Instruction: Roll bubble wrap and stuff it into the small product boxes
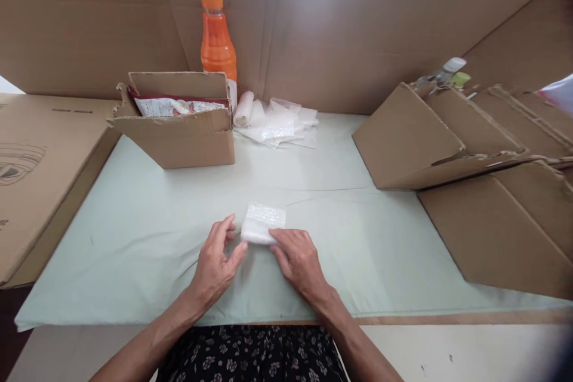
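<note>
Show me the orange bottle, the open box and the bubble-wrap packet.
bottle point(218, 42): head view, on its orange body below the neck.
box point(183, 143): head view, on the middle of its front wall.
packet point(264, 221): head view, on its bare top face.

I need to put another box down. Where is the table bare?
Bare cloth lies left of the left hand, up to the flat cardboard; between the wrapped packet and the open box; and right of the right hand, up to the flattened cartons. The back edge is crowded: open box, orange bottle, bubble wrap pile.
</note>
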Tool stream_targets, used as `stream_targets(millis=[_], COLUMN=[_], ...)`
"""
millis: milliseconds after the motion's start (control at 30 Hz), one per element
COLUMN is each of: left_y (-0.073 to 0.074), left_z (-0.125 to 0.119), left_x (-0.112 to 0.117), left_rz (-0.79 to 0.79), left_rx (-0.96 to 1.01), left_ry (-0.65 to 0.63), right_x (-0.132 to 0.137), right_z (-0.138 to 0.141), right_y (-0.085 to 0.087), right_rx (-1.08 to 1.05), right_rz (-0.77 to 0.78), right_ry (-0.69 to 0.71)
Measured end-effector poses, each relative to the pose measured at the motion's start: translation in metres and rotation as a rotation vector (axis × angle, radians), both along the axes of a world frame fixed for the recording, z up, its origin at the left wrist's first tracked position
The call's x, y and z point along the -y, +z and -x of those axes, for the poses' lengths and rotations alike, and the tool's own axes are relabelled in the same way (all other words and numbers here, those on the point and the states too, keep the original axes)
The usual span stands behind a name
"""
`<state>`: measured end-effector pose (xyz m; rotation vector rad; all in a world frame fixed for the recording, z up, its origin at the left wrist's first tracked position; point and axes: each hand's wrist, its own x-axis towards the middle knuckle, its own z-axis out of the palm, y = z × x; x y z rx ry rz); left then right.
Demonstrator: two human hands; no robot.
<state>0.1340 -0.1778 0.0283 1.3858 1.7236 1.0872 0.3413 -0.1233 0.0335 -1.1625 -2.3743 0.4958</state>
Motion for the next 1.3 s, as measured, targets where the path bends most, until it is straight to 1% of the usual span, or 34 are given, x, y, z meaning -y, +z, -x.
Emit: stream_targets(millis=[67, 133, 167, 200, 267, 333, 400, 467, 500, 533, 567, 600, 667, 700, 733, 767, 800, 833, 900, 933, 967, 1000, 1067, 1133, 1167, 1200, 1233, 1267, 1300], left_y=[0.002, 0.005, 0.006, 0.008, 0.010, 0.010, 0.008, 0.008, 0.011, 0.016, 0.025, 0.037, 0.066, 0.080, 0.093, 0.103, 0.111, 0.115, 0.117, 0.116, 0.115, 0.115, 0.117, 0.121, 0.123, 0.125, 0.126, 0.126, 0.126], left_z=[-0.004, -0.010, -0.013, -0.017, -0.023, -0.027, -0.025, -0.013, -0.003, 0.010, 0.026, 0.044, 0.082, 0.099, 0.113, 0.125, 0.135, 0.141, 0.146, 0.146, 0.144, 0.142, 0.134, 0.125, 0.120, 0.115, 0.110, 0.106, 0.103], left_x=[0.007, 0.009, 0.009, 0.008, 0.006, 0.007, 0.008, 0.004, -0.002, -0.009, -0.020, -0.032, -0.063, -0.080, -0.097, -0.113, -0.128, -0.141, -0.156, -0.157, -0.155, -0.148, -0.125, -0.096, -0.081, -0.068, -0.056, -0.046, -0.039], left_rz=[0.092, 0.163, 0.187, 0.206, 0.223, 0.216, 0.191, 0.152, 0.120, 0.066, -0.012, -0.115, -0.401, -0.519, -0.596, -0.630, -0.646, -0.642, -0.619, -0.614, -0.614, -0.616, -0.628, -0.624, -0.617, -0.609, -0.597, -0.586, -0.579], left_rx=[0.303, 0.540, 0.613, 0.656, 0.679, 0.665, 0.635, 0.537, 0.439, 0.309, 0.148, -0.024, -0.357, -0.508, -0.631, -0.725, -0.793, -0.836, -0.872, -0.874, -0.873, -0.871, -0.876, -0.888, -0.891, -0.890, -0.885, -0.877, -0.868], left_ry=[0.046, 0.043, 0.042, 0.051, 0.070, 0.041, -0.028, -0.107, -0.122, -0.109, -0.070, 0.012, 0.182, 0.244, 0.276, 0.287, 0.281, 0.265, 0.229, 0.207, 0.182, 0.150, 0.075, 0.011, -0.012, -0.029, -0.043, -0.052, -0.055], right_x=[-0.002, 0.000, 0.002, 0.003, 0.003, 0.000, -0.006, -0.013, -0.016, -0.019, -0.022, -0.025, -0.034, -0.039, -0.046, -0.053, -0.061, -0.070, -0.090, -0.101, -0.111, -0.121, -0.137, -0.149, -0.154, -0.158, -0.161, -0.164, -0.165], right_z=[0.003, 0.004, 0.004, 0.003, -0.001, -0.005, -0.004, 0.000, 0.003, 0.005, 0.006, 0.005, 0.001, -0.003, -0.007, -0.011, -0.014, -0.016, -0.018, -0.016, -0.013, -0.008, 0.011, 0.041, 0.060, 0.081, 0.102, 0.124, 0.144], right_y=[0.000, 0.002, 0.004, 0.006, 0.008, 0.010, 0.013, 0.016, 0.018, 0.020, 0.022, 0.023, 0.025, 0.026, 0.027, 0.029, 0.031, 0.036, 0.053, 0.067, 0.084, 0.104, 0.149, 0.189, 0.203, 0.213, 0.218, 0.218, 0.213], right_rx=[-0.114, -0.194, -0.216, -0.226, -0.221, -0.225, -0.255, -0.284, -0.293, -0.301, -0.305, -0.306, -0.292, -0.276, -0.261, -0.248, -0.243, -0.245, -0.272, -0.287, -0.298, -0.304, -0.301, -0.299, -0.294, -0.266, -0.202, -0.096, 0.048], right_rz=[0.135, 0.280, 0.324, 0.335, 0.288, 0.260, 0.345, 0.445, 0.465, 0.463, 0.447, 0.426, 0.384, 0.360, 0.329, 0.291, 0.245, 0.189, 0.054, -0.018, -0.086, -0.155, -0.287, -0.416, -0.445, -0.444, -0.421, -0.384, -0.343], right_ry=[-0.087, -0.086, -0.062, -0.036, -0.020, -0.017, 0.048, 0.132, 0.145, 0.131, 0.096, 0.051, -0.029, -0.059, -0.082, -0.101, -0.117, -0.130, -0.147, -0.151, -0.156, -0.158, -0.150, -0.069, 0.007, 0.106, 0.214, 0.324, 0.421])
